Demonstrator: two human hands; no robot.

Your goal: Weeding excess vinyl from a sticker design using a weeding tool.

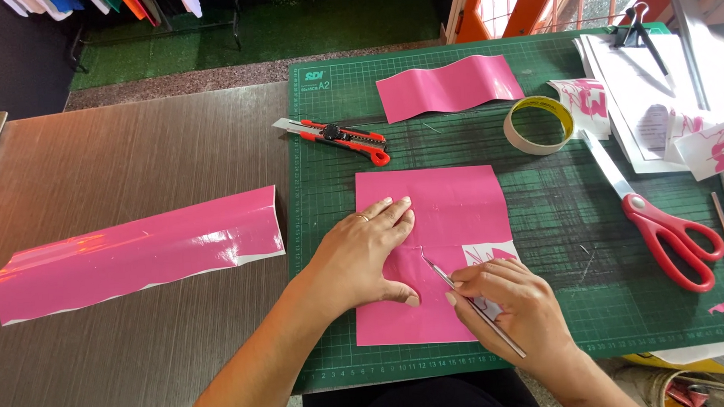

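Note:
A pink vinyl sheet [450, 208] lies on the green cutting mat [555, 221] in front of me. My left hand [364, 251] presses flat on the sheet's left half, fingers together, a ring on one finger. My right hand [510, 299] pinches a thin metal weeding tool [441, 274] like a pen, with its tip touching the sheet just right of my left hand. Where the pink layer is peeled away near the tool, white backing with a pink cut shape [492, 253] shows.
A long pink vinyl strip [139, 251] lies on the brown table at left. On the mat are a red utility knife [335, 136], a wavy pink piece [450, 86], a tape roll [539, 125] and red-handled scissors [668, 233]. Papers and pink scraps [655, 97] sit at right.

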